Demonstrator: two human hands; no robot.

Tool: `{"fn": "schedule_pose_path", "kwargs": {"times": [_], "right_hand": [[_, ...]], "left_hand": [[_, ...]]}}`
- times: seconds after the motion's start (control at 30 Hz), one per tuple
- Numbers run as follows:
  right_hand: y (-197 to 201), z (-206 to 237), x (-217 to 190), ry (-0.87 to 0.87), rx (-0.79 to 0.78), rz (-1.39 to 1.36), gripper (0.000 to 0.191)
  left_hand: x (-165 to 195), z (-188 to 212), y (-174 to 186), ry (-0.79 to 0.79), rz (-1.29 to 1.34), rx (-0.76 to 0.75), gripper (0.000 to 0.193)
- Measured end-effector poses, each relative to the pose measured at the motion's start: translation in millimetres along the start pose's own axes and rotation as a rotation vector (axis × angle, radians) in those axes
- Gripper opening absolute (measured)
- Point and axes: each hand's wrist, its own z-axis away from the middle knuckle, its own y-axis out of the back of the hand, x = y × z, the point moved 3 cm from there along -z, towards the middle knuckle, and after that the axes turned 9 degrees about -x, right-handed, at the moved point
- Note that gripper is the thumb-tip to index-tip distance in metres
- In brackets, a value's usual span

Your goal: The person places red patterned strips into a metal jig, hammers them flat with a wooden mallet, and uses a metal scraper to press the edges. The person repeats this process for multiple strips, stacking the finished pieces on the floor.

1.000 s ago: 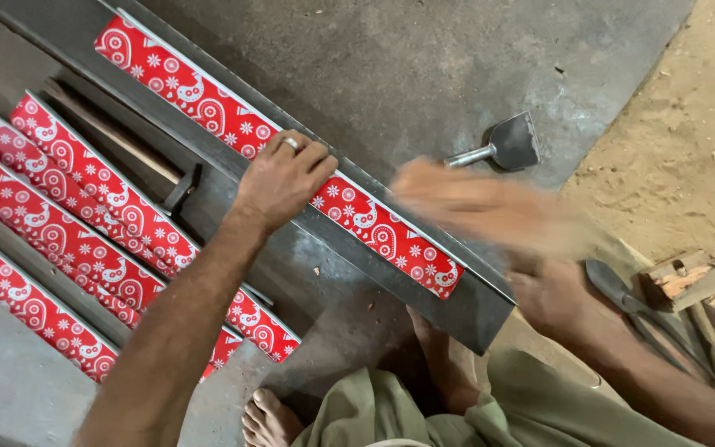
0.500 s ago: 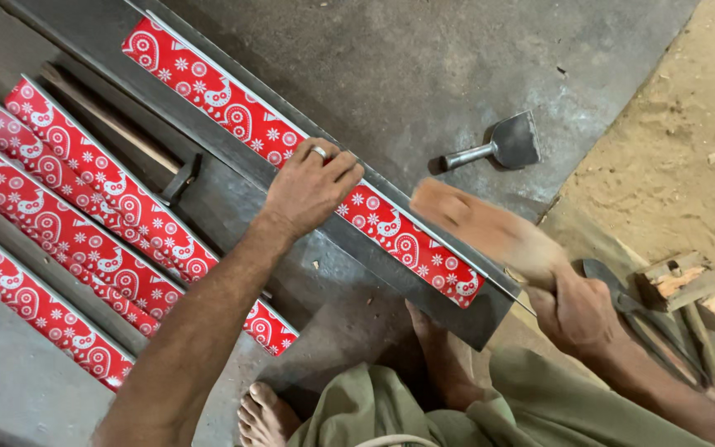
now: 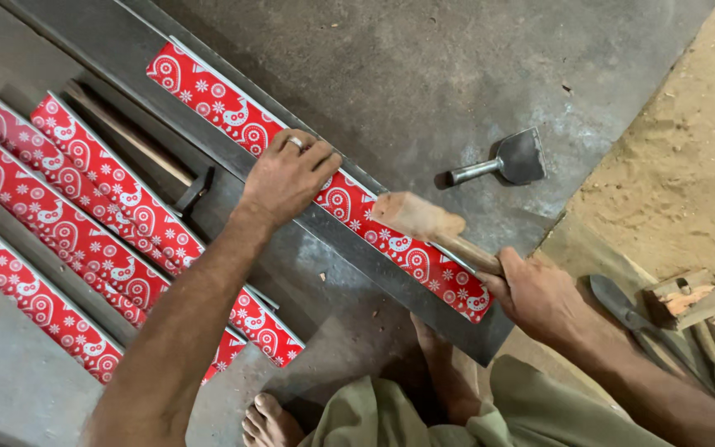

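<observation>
left hand (image 3: 290, 175): flat, palm down, fingers spread and lightly curled, pressing on the red patterned strip (image 3: 324, 194); it grips nothing. a ring shows on 1 finger.
right hand (image 3: 539, 298): fingers wrapped tight around the handle of the wooden mallet (image 3: 424, 222).
wooden mallet: its pale head is blurred and lies over the strip just right of the left hand; whether it touches the strip cannot be told.
red patterned strip: long, red with a white paisley and flower print, lying along the grey metal bar (image 3: 357, 265) that runs on a slant from upper left to lower right.
other strips (image 3: 101, 223): several more red printed strips lie side by side to the left, on the grey metal sheet (image 3: 424, 74).
hammer (image 3: 138, 149): dark head, wooden handle, lying between the bar and the other strips.
broad chisel (image 3: 502, 163): on the sheet, well apart from both hands.
shears (image 3: 635, 319): on the ground to the right, beside small wooden blocks (image 3: 697, 302).
bare foot (image 3: 271, 418): at the lower edge, near olive-green cloth.
</observation>
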Motion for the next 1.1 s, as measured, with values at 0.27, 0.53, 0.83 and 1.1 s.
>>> {"fn": "schedule_pose_path", "kwargs": {"times": [0.27,0.53,0.83,1.1], "right_hand": [[4,20,16,0.138,0.170,-0.142,0.037],[13,3,-7,0.416,0.562,-0.347,0.025],[25,9,-20,0.830,0.458,-0.110,0.027],[12,-9,-7,0.292,0.331,-0.470,0.028]], "left_hand": [[27,-6,4,-0.015,0.036,-0.008,0.023],[-11,-2,6,0.026,-0.011,-0.033,0.020],[12,-4,4,0.003,-0.016,-0.036,0.023],[-17,-1,8,0.042,-0.076,-0.065,0.017]]}}
